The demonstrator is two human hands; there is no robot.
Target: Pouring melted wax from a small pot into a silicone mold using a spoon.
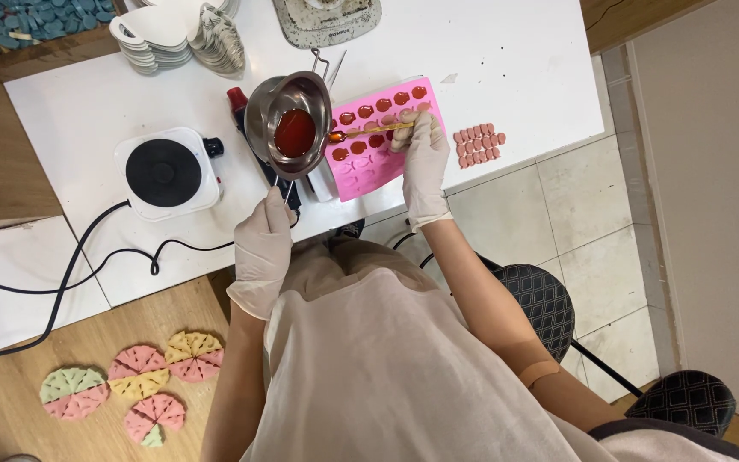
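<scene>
Our left hand [263, 248] is clamped on the handle of the melting pot [291, 124]; our right hand [421, 158] pinches a loaded spoon [369, 131]. Tilting either would likely spill red liquid beside the pink mould [378, 167] onto the worktop [515, 68].

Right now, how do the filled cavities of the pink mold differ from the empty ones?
The filled cavities sit in the far rows of the pink mold and hold glossy dark red liquid; the empty cavities in the near rows show only pale pink recesses. The spoon, held by the right hand, lies over the filled cavities, not the empty ones. Both kinds look alike in size and spacing.
</scene>
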